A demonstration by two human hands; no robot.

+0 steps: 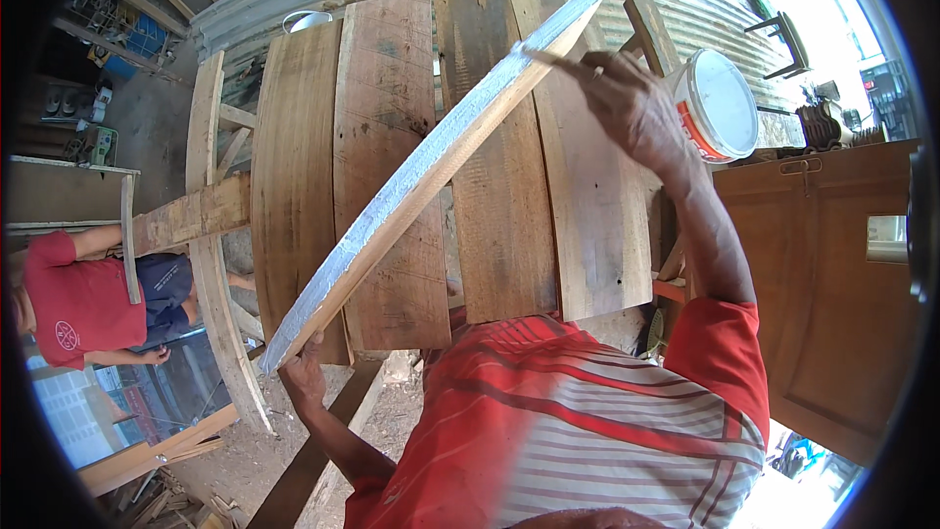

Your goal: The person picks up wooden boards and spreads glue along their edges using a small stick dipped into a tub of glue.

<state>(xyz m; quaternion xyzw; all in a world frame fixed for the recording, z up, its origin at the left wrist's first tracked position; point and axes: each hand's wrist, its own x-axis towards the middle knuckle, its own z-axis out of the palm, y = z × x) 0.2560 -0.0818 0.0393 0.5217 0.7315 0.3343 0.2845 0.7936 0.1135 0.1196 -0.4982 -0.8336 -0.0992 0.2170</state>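
Note:
A long narrow wooden board (pixel 431 193) lies slantwise across several wide planks, from lower left to upper right. Wet-looking pale grey-white paste (pixel 392 191) coats its upper edge along nearly the whole length. My left hand (pixel 307 372) grips the board's near left end from below, its fingers partly hidden. Toward the far right end, my right hand (pixel 632 103) is closed, with a thin brownish tip reaching from it to the coated edge. Whether that tip is a small tool or a finger I cannot make out. A dab of paste sits where it touches.
Wide planks (pixel 392 98) form the work surface. A white bucket (pixel 725 108) stands just right of my right hand. Beyond it is a brown wooden door panel (pixel 822 284). A person in a red shirt (pixel 83 299) is at the left, behind a wooden frame (pixel 211 264).

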